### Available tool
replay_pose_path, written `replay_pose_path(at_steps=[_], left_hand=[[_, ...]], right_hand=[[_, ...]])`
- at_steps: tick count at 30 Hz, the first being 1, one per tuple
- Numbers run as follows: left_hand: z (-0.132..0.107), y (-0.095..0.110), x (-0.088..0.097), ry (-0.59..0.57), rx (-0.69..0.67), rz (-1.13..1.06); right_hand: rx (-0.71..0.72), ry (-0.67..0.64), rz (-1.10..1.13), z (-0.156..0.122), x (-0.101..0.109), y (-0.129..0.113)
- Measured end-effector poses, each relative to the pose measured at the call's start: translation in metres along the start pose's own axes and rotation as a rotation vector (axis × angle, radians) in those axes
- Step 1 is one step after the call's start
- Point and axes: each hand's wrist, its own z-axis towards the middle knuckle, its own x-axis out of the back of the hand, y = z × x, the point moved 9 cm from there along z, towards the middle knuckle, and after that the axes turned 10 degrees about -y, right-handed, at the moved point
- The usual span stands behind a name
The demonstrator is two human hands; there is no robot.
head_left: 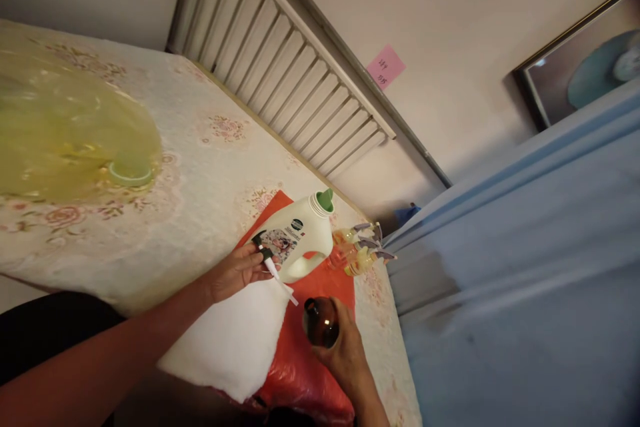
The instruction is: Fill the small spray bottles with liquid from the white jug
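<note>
Above the red cover (pixel 297 370), the right hand (pixel 346 345) curls its fingers around a brown bottle (pixel 320 323), spread to its width. The bottle looks stiff, smooth and possibly slippery; its broad body seems the surest hold. Slightly farther, the left hand (pixel 245 271) pinches a pump head (pixel 271 267), fingertips nearly together. It appears light, its thin tube (pixel 289 293) probably bendable, so the collar suits gripping. Beyond sits a cream jug (pixel 295 233) beside small spray bottles (pixel 357 253).
</note>
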Motion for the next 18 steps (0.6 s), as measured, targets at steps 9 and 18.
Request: replay_pose_path(at_steps=[9, 18], left_hand=[[-0.026, 0.000, -0.018, 0.087, -0.052, 0.111], [-0.046, 0.003, -0.057, 0.172, -0.080, 0.349]], right_hand=[[0.002, -0.053, 0.076, -0.020, -0.027, -0.006], [-0.024, 0.010, 0.150, -0.042, -0.019, 0.004]])
